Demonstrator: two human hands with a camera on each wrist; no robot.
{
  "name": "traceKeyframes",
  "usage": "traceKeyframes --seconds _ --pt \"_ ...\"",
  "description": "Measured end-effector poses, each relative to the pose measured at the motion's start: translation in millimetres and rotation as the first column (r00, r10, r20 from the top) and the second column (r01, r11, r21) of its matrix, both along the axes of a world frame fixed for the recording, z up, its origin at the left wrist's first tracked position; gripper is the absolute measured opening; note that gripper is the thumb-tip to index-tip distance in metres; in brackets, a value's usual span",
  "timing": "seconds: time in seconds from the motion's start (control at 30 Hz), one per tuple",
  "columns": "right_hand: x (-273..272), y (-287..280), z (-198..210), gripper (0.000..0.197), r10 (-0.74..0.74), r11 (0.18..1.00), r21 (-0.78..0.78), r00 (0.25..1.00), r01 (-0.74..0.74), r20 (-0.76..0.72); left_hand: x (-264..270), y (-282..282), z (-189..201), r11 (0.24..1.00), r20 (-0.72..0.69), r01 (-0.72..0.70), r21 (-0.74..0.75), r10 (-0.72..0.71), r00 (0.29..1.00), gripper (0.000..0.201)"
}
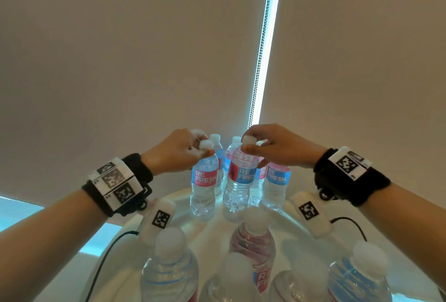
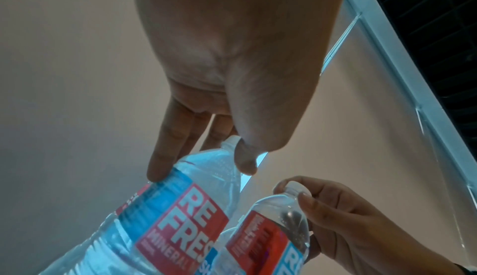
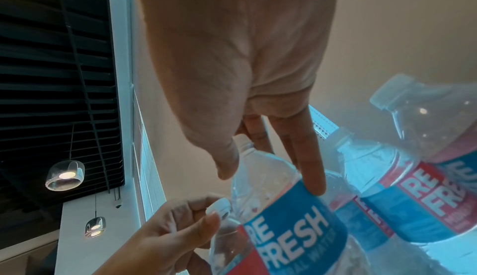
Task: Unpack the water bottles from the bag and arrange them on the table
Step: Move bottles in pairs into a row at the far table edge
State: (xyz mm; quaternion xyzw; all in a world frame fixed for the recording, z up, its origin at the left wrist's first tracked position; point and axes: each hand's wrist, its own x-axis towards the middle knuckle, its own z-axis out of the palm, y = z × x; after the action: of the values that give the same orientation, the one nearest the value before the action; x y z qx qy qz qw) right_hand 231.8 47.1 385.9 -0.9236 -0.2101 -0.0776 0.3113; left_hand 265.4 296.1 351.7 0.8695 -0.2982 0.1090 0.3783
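Bottles pinched at caps: left hand (image 1: 175,152) on one bottle (image 1: 204,185), right hand (image 1: 277,147) on another (image 1: 239,181). Lower upright onto surface (image 1: 284,236), beside neighbours, then release.

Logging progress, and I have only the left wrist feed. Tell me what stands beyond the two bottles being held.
Observer: Head view: at least three more bottles stand upright behind the held bottles, which the left hand and right hand pinch near the caps.
Operator: Now report the near side.
Observer: At least four capped bottles stand closest to the camera.
Operator: Describe the surface.
Observer: A white table with a rounded edge.
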Motion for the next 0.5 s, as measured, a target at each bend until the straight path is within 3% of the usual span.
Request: traceKeyframes --seconds 0.5 --pt "33.1 23.3 -25.2 0.029 -0.101 0.989 -0.108 0.995 0.101 -0.003 36.8 -19.0 -13.7 0.998 -0.075 -0.053 -0.027 0.051 0.996 0.018"
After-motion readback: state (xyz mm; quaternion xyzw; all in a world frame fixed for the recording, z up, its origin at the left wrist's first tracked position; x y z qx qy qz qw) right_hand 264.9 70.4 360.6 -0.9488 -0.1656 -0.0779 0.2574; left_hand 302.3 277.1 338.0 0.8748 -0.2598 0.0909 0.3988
